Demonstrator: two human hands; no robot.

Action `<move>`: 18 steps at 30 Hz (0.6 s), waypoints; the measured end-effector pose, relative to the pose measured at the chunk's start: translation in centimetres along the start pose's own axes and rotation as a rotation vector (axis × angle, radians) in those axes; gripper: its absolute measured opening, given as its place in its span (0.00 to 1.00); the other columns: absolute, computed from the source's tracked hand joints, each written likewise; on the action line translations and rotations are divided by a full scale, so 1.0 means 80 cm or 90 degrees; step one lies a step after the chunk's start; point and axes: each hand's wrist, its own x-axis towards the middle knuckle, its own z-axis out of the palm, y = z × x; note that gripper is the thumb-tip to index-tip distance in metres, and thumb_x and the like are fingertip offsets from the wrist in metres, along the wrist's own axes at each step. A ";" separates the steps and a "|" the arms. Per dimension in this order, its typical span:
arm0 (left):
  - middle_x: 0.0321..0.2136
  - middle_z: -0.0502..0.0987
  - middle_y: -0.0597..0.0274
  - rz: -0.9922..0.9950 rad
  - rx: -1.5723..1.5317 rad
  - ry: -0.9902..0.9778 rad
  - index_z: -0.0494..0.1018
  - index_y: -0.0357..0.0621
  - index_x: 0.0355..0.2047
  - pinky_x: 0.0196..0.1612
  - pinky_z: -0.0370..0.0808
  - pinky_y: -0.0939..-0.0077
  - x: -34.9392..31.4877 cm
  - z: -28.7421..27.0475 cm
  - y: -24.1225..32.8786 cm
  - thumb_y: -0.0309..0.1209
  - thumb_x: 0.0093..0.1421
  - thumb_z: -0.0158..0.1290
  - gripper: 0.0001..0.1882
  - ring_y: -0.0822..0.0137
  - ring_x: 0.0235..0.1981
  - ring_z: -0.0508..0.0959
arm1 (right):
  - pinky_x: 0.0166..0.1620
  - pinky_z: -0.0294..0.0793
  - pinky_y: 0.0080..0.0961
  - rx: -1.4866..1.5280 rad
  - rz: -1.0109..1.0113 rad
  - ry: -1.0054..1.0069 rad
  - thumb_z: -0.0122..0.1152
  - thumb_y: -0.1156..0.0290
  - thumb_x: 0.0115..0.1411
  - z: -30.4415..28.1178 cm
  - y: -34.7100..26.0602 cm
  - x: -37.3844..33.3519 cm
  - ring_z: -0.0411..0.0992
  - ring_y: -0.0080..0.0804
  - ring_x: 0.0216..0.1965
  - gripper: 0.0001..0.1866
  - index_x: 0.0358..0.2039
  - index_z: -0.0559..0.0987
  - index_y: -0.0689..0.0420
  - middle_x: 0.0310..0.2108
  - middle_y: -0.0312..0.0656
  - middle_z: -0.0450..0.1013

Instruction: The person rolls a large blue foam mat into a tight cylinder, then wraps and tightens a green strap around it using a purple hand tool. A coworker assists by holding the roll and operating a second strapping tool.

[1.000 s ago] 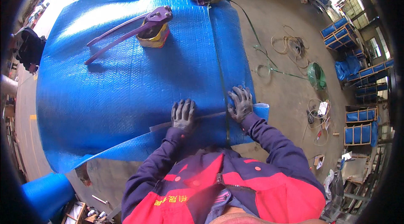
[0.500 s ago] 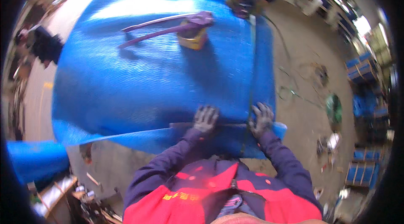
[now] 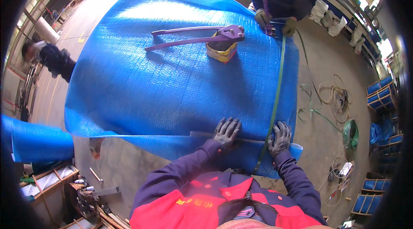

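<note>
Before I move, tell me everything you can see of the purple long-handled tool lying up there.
The purple long-handled tool has two long, slim handles, spread apart, running into a chunky head with light, round bolts. It looks like painted metal. The head points to the right of the picture, the handles to the left. Its head end rests on a yellow open-topped container that stands on the blue sheet; the handle ends appear raised above their shadows. Nobody is touching it.

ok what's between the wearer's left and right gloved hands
The head view shows a green strap crossing blue sheeting between the left hand and right hand, nearer the right.
</note>
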 end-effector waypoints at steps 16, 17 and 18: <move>0.69 0.61 0.50 0.007 0.063 -0.005 0.60 0.43 0.70 0.73 0.51 0.38 -0.001 0.005 0.001 0.54 0.60 0.59 0.44 0.44 0.71 0.58 | 0.70 0.50 0.62 0.013 0.015 -0.017 0.61 0.56 0.57 -0.004 -0.001 -0.003 0.54 0.56 0.69 0.34 0.65 0.69 0.47 0.68 0.48 0.59; 0.69 0.61 0.49 0.008 0.040 -0.006 0.60 0.43 0.70 0.73 0.49 0.37 0.000 0.003 0.001 0.53 0.60 0.59 0.44 0.44 0.71 0.58 | 0.70 0.50 0.62 0.024 0.016 -0.019 0.60 0.56 0.57 -0.004 0.000 -0.002 0.54 0.56 0.70 0.34 0.65 0.69 0.47 0.68 0.48 0.59; 0.69 0.61 0.49 0.024 0.068 -0.001 0.60 0.43 0.70 0.73 0.49 0.37 0.001 0.003 0.001 0.53 0.60 0.59 0.44 0.44 0.71 0.58 | 0.71 0.49 0.62 0.026 0.006 -0.013 0.60 0.56 0.58 -0.005 0.000 -0.002 0.54 0.56 0.70 0.34 0.65 0.68 0.47 0.68 0.48 0.59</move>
